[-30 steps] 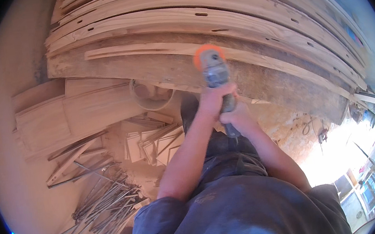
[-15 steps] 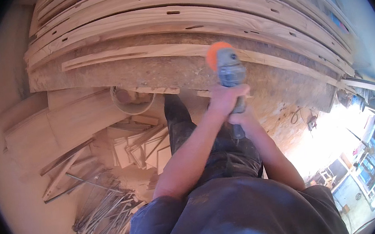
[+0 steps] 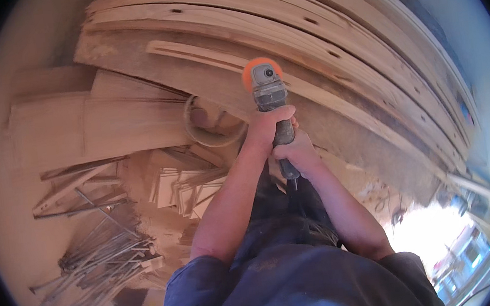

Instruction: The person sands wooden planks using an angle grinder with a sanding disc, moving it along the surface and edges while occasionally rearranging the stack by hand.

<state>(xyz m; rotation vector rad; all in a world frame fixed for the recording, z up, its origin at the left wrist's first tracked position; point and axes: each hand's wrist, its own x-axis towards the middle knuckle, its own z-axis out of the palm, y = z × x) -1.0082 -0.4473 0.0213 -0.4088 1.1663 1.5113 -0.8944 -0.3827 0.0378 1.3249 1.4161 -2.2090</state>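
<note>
1. Our left hand (image 3: 267,128) is closed around the body of the grey grinder (image 3: 270,95), our right hand (image 3: 296,150) around its rear handle.
2. The orange disc (image 3: 247,76) is over the narrow wooden strip (image 3: 200,57), near the front edge of the surface (image 3: 123,49); we cannot tell if they touch.
3. Since half a second ago, we have brought the disc closer to the strip's left end, and this front edge appears more slanted to us.
</note>
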